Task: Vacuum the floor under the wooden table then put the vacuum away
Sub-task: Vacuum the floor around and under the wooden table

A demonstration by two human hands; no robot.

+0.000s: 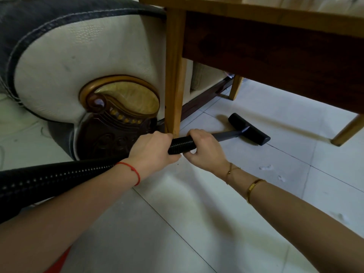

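Both hands meet at the middle of the frame on the black ribbed hose (182, 144) of the vacuum. The left hand (152, 149) grips the hose from the left, fingers curled around it, a red string bracelet (131, 170) on its wrist. The right hand (204, 147) grips the same hose just beside it, fingers wrapped over the top and thumb underneath; the two hands nearly touch. Two gold bracelets (253, 187) sit on the right forearm.

From the right hand a grey wand (228, 134) runs up and to the right, ending at the black floor nozzle (249, 129). The nozzle lies flat on the white tiled floor (226, 203), right of centre, under the front edge of the wooden table (256, 14). The table fills the upper right of the frame, with a dark panel below its light top. Its near leg (174, 75) stands at centre, its foot just above the hands. Another leg (235, 87) is farther back, and a third (348, 131) is at the right edge.

Behind the left hand the hose sweeps down to the lower left edge of the frame, passing under the left forearm.

A cream sofa arm (78, 56) with carved brown and gold trim and a dark cover on top fills the upper left, just beside the near leg. Small white specks (266, 167) lie on the tiles at right.
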